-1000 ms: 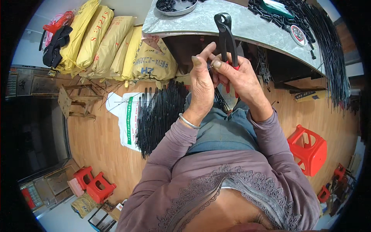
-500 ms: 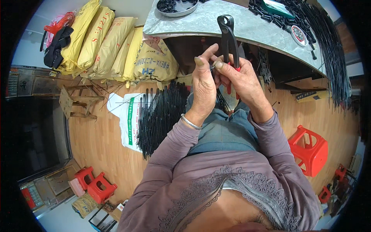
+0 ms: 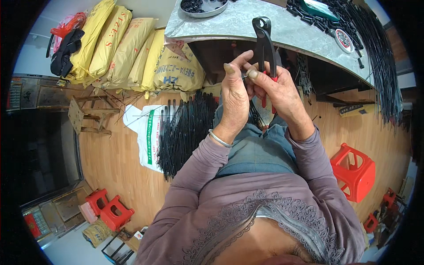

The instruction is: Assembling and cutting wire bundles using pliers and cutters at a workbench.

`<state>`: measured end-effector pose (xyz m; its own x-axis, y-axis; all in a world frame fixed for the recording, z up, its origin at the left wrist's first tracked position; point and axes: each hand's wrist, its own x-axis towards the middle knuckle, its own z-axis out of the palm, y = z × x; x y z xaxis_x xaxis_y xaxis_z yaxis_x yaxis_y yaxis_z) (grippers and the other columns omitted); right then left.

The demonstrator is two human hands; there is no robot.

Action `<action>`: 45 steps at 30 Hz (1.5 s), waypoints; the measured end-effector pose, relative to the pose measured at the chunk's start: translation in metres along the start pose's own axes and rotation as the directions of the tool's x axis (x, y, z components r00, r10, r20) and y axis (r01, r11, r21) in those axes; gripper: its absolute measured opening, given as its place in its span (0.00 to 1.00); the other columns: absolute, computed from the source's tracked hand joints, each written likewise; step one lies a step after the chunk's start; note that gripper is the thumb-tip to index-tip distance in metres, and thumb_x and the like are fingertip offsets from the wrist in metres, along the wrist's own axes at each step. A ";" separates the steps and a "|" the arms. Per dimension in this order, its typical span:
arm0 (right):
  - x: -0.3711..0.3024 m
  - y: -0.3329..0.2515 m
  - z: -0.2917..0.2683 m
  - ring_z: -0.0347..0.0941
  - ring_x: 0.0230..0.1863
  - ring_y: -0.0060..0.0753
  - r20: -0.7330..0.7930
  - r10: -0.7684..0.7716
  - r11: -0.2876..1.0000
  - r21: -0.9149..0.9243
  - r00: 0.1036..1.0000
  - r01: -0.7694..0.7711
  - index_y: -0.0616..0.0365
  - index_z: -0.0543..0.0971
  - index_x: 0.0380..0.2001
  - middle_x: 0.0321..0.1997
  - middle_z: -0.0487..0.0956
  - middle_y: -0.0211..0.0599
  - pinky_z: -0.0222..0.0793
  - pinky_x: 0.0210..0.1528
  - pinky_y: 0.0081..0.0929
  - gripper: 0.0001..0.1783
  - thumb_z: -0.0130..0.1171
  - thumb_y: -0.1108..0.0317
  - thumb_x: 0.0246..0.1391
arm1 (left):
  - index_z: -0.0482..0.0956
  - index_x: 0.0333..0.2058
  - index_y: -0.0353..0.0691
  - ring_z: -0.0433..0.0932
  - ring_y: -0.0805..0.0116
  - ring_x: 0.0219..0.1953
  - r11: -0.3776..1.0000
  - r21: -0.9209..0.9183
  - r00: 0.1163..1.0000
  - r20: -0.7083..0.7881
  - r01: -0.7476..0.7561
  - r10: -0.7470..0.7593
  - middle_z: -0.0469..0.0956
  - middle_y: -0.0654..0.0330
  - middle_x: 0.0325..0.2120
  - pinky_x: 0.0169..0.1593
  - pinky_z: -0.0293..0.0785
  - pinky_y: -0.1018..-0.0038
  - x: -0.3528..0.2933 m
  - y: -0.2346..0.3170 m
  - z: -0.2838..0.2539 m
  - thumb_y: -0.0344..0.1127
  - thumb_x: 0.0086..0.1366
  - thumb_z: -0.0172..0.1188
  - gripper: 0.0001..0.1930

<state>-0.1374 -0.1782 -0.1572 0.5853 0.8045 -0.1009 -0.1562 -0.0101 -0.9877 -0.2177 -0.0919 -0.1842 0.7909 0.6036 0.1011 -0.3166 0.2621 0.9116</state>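
Observation:
Upright in my right hand (image 3: pixel 282 95) is a pair of end-cutting pincers (image 3: pixel 263 42), with a black head and red handles. The fingers wrap the handles, while the thumb and forefinger pinch toward my left hand (image 3: pixel 235 99). That hand is beside them, its thumb raised and its forefinger reaching across to the right; the other fingers curl out of sight. A tiny shiny piece (image 3: pixel 246 76) shows between the two hands, too small to name. The pincers' head stands in front of the table's near edge, above my lap.
Ahead is a marble-patterned table (image 3: pixel 238 22) with a round tray (image 3: pixel 204 9), a small dish (image 3: pixel 344 40) and black tube-like pieces. Black rods (image 3: pixel 187 137) lie on a white sack at left. Yellow sacks (image 3: pixel 108 44), a wooden stool (image 3: pixel 90 115) and a red stool (image 3: pixel 355 172) stand around.
The pincers and both hands have shifted very slightly to the right in the picture. My grip on the pincers is the same.

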 end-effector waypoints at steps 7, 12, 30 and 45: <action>-0.003 -0.002 0.007 0.62 0.19 0.12 -0.016 0.014 0.999 0.040 1.000 -0.013 0.58 0.76 0.33 0.19 0.71 0.23 0.57 0.22 0.13 0.11 0.57 0.61 0.58 | 0.69 0.53 0.37 0.64 0.87 0.24 0.999 0.000 0.999 0.009 -0.032 0.032 0.72 0.70 0.31 0.23 0.60 0.90 -0.001 -0.004 -0.003 0.65 0.67 0.34 0.35; -0.008 -0.002 0.013 0.61 0.18 0.11 -0.086 -0.060 0.998 0.010 0.995 0.061 0.59 0.77 0.35 0.18 0.69 0.22 0.55 0.19 0.14 0.12 0.58 0.60 0.58 | 0.71 0.50 0.38 0.65 0.86 0.25 0.999 0.032 0.999 -0.026 -0.026 0.027 0.71 0.69 0.31 0.23 0.60 0.90 -0.002 -0.002 0.000 0.66 0.68 0.32 0.36; -0.005 0.004 0.019 0.70 0.22 0.28 -0.056 -0.577 0.637 -0.655 0.815 0.406 0.63 0.76 0.37 0.24 0.75 0.36 0.67 0.26 0.26 0.09 0.54 0.78 0.51 | 0.74 0.42 0.37 0.68 0.84 0.28 1.000 -0.015 0.999 -0.043 -0.011 0.011 0.72 0.70 0.28 0.30 0.67 0.87 0.000 -0.008 -0.002 0.63 0.68 0.37 0.32; -0.076 -0.067 -0.037 0.62 0.10 0.17 0.170 0.528 0.824 -0.341 0.832 -0.453 0.62 0.69 0.49 0.16 0.66 0.27 0.58 0.10 0.16 0.15 0.50 0.66 0.62 | 0.74 0.22 0.39 0.54 0.84 0.12 0.967 -0.079 0.964 0.133 0.241 -0.230 0.60 0.72 0.10 0.18 0.50 0.85 0.009 0.009 0.008 0.67 0.67 0.32 0.37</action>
<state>-0.1417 -0.2607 -0.0880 0.2695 0.7649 -0.5850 -0.1230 -0.5752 -0.8087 -0.2089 -0.0899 -0.1718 0.9049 0.4216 -0.0590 -0.1566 0.4585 0.8748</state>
